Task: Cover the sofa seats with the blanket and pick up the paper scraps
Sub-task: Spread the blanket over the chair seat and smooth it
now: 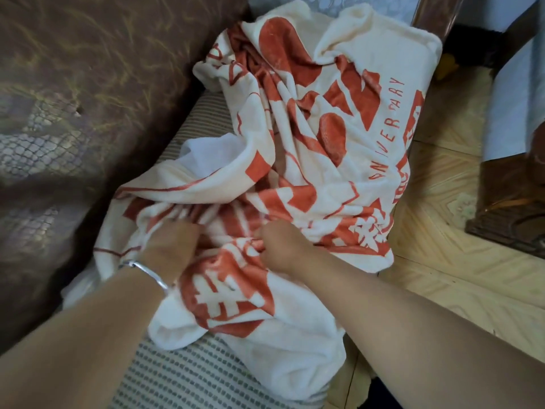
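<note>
A cream blanket [306, 149] with orange-red print lies crumpled along the sofa seat [188, 376], hanging over its front edge on the right. My left hand [169, 246], a silver bangle on its wrist, grips a bunched fold of the blanket near the seat's middle. Just to its right, my right hand [280, 246] also grips a gathered fold, fingers curled into the cloth. No paper scraps are visible.
The brown patterned sofa backrest [88, 98] fills the left side. Yellowish floor tiles [442, 231] lie to the right. A dark wooden furniture leg [510, 208] stands on the floor at the right edge. A striped seat cover [203, 119] shows beside the blanket.
</note>
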